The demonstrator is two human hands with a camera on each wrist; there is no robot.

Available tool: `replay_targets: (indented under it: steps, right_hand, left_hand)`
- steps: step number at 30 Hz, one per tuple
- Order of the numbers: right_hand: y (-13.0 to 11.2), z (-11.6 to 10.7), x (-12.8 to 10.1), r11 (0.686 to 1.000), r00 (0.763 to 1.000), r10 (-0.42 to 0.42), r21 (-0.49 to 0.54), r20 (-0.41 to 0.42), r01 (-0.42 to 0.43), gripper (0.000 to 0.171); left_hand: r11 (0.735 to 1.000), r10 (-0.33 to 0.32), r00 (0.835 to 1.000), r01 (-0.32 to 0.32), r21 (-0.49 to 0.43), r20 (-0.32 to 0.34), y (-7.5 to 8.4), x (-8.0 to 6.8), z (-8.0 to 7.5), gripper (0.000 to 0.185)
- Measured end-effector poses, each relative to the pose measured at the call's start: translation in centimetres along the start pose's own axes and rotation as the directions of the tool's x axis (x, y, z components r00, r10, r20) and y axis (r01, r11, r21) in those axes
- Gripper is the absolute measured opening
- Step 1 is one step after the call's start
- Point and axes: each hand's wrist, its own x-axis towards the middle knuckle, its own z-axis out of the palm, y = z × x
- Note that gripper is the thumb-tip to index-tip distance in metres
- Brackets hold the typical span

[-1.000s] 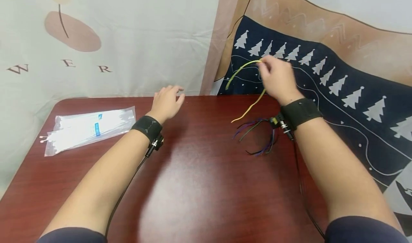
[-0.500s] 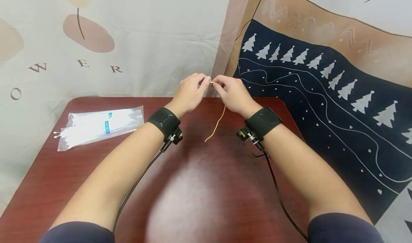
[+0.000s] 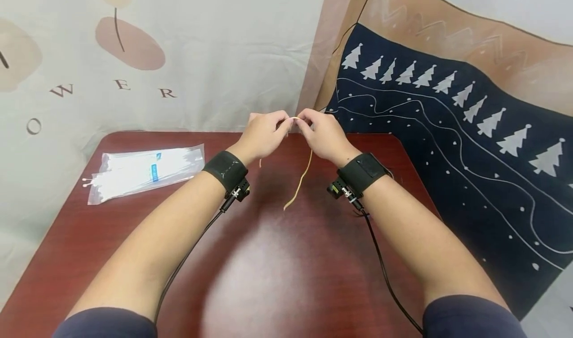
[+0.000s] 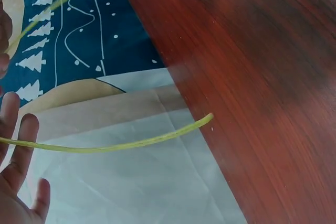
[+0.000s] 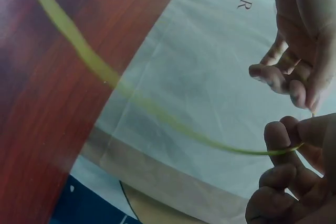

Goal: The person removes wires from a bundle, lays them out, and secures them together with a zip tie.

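Both hands meet in the middle of the head view, over the table's far edge, fingertips close together on a thin yellow wire. My left hand pinches it between thumb and forefinger. Facing it, my right hand pinches the same wire a short way along. One long end hangs below the right hand; a short tip shows under the left. In the left wrist view the wire runs across the spread lower fingers. The right wrist view shows the other end curving away from the right fingertips.
A clear bag of white cable ties lies at the left on the dark red table. Thin dark strands peek out beneath the right wrist camera. Printed cloths hang behind and to the right.
The right hand has carried the yellow wire left from the table's right side to the middle. The left hand has moved in and taken hold of it; since then both have barely moved.
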Motion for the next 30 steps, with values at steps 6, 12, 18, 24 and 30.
replay_targets:
  steps: [6, 12, 18, 24, 30]
  right_hand:
    - [1.5, 0.6, -1.1, 0.999, 1.0, 0.024, 0.035, 0.021, -0.024, 0.014]
    - [3.4, 1.6, -2.4, 0.988, 0.994, 0.089, 0.117, 0.068, -0.097, 0.016]
    - [4.8, 2.4, -3.3, 0.973, 0.98, 0.154, 0.154, 0.123, -0.172, 0.023]
    - [6.0, 3.0, -4.1, 0.992, 0.987, 0.114, 0.042, 0.114, -0.12, 0.024]
    - [7.4, 3.5, -4.9, 0.993, 0.987, 0.097, -0.076, 0.127, -0.088, 0.02]
  left_hand:
    - [0.999, 0.01, 1.0, -0.009, -0.046, 0.028, -0.6, -0.6, -0.4, 0.03]
    - [0.987, -0.053, 0.998, 0.059, -0.152, 0.047, -2.1, -1.4, -1.3, 0.026]
    - [0.979, -0.134, 0.988, 0.143, -0.143, 0.071, -3.9, -2.3, -2.3, 0.026]
    - [0.97, -0.202, 0.966, 0.22, -0.1, 0.16, -5.6, -3.9, -3.3, 0.026]
    - [0.984, -0.177, 0.958, 0.18, 0.008, 0.227, -7.4, -5.7, -3.7, 0.027]
